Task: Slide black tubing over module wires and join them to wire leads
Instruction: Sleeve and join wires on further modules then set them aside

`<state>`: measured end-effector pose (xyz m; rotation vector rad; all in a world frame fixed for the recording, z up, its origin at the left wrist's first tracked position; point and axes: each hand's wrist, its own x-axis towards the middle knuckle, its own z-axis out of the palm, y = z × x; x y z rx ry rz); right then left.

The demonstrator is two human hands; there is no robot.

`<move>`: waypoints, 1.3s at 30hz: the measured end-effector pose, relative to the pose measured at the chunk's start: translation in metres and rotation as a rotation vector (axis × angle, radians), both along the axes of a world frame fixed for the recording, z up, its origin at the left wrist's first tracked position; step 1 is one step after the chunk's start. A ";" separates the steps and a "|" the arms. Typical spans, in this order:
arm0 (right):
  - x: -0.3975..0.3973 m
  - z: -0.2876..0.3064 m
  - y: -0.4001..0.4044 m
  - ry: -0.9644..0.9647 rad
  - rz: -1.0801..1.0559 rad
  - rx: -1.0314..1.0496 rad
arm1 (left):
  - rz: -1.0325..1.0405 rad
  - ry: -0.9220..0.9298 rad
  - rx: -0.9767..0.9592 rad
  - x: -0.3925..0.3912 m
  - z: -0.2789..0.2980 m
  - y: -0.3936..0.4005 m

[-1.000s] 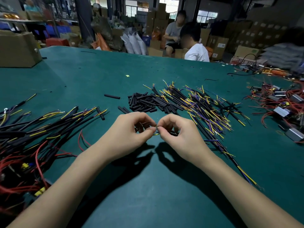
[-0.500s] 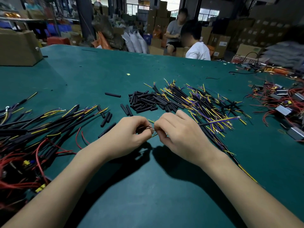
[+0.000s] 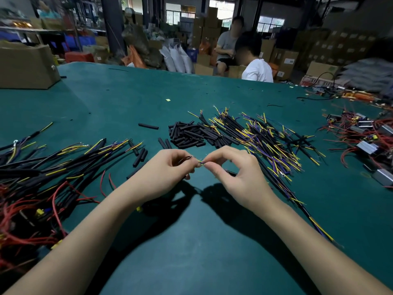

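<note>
Fingers [image 3: 209, 166] of both hands pinch wire ends [image 3: 201, 162] above bare table [image 3: 191, 241]

Overhead light is moderate. Dark, soft-edged shadows lie on the green felt-covered table [image 3: 191, 252] beneath both forearms. The background hall is dim and soft; bright rear windows [image 3: 270, 23] overexpose. Wide-angle distortion curves frame edges.

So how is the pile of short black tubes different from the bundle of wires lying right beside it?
The tube pile is all black, short and stubby; the wire bundle is longer, with yellow and purple strands poking from its black sleeves. The tubes are packed close; the wires fan out. Both lie on the green table.
</note>
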<state>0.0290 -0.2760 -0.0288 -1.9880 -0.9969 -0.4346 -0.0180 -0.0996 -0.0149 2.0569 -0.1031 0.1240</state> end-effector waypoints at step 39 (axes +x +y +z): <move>-0.007 -0.001 0.003 -0.276 -0.056 -0.460 | 0.042 0.250 -0.027 -0.003 0.005 -0.009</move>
